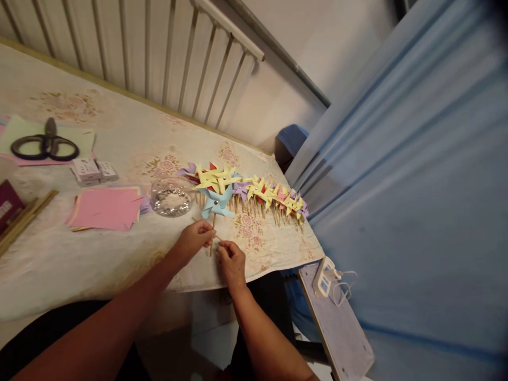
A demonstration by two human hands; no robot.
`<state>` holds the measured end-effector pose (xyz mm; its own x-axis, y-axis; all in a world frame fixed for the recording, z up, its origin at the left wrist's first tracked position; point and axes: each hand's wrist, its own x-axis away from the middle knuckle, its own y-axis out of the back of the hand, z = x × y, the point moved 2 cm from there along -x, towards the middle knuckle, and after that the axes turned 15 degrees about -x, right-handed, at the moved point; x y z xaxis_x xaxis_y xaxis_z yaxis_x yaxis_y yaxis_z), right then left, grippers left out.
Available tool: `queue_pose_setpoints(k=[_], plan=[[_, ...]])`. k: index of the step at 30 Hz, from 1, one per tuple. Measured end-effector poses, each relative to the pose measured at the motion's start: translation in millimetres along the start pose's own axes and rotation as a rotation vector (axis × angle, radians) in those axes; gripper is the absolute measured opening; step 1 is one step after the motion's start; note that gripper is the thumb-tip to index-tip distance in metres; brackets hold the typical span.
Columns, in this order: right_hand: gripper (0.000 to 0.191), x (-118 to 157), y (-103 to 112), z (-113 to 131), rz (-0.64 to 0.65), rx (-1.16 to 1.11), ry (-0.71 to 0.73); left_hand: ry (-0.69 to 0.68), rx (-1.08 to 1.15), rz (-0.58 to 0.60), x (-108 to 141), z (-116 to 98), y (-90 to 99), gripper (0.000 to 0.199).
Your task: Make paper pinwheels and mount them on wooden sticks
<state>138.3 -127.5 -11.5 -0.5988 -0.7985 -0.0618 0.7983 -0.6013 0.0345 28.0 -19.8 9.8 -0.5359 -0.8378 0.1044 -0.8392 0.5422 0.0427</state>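
Observation:
A light blue paper pinwheel (216, 202) on a thin wooden stick (212, 247) stands out near the middle of the table. My left hand (197, 235) is closed on this stick, just below the pinwheel's blades. A second thin stick passes crosswise by the fingers. My right hand (232, 260) is to the right, its fingertips pinched at the end of the crosswise stick. Behind the hands lies a long row of yellow, purple, red and pink pinwheels (257, 193). A clear round container (171, 201) with small shiny pieces sits left of the blue pinwheel.
Pink paper squares (107, 208) lie left of the container, with small white boxes (87, 169) behind them. Black-handled scissors (47, 145) rest on more paper. Wooden sticks (27, 218) are at the far left. A power strip (324, 276) sits on a low bench (339, 330) beside blue curtains.

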Motion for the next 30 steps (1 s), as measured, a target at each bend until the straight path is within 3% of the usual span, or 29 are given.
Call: queue_pose_setpoints(k=[7, 30], plan=[[0.016, 2.4, -8.9, -1.2, 0.027, -0.099, -0.084, -0.009, -0.008, 0.048, 3.6, -4.3, -2.7, 0.027], [0.013, -2.9, -5.1, 5.9, 0.024, 0.073, 0.022, 0.014, -0.148, 0.121, 1.5, 0.9, -10.7, 0.029]])
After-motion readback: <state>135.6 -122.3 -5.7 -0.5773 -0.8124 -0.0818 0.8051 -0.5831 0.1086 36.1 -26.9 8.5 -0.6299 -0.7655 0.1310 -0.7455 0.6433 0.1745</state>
